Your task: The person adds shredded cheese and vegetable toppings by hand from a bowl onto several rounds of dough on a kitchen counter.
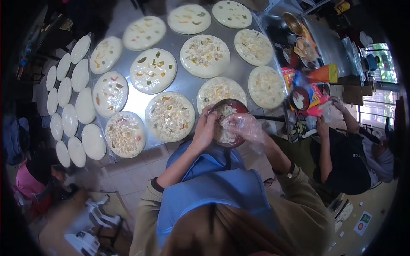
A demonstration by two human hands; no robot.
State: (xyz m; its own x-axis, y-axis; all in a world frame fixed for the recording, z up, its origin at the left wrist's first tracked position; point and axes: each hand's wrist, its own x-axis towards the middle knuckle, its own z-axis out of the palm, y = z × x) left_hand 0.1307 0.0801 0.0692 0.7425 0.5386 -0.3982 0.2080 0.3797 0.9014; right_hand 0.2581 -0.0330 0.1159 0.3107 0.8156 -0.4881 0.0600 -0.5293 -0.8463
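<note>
- Hands meet over a dark bowl (pixel 228 123) of chopped white topping, seen from a camera looking straight down over the person's head and blue apron (pixel 213 187).
- The left hand (pixel 205 128) is bare and curled around the bowl's near rim, gripping it.
- The right hand (pixel 245 128) wears a thin clear plastic glove and rests inside the bowl, fingers bent into the topping; whether it has pinched any up cannot be told.
- The bowl sits between the two hands, held just above the near edge of a shiny metal counter (pixel 183 83).
- Just beyond the left hand lies a round pizza base (pixel 170 116) already covered with white topping and bits of colour.
- Just beyond the right hand lies another topped base (pixel 221 91), partly hidden by the bowl.
- Further out from both hands, more round bases fill the counter, some carrying only green or yellow pieces.
- Well out past the left hand, plain dough rounds (pixel 70 106) lie in overlapping rows with nothing on them.
- Past the right hand, a second person in a dark top (pixel 348 160) sits with arms raised toward a cluttered patch of bowls, packets and an orange grater (pixel 323 74).
</note>
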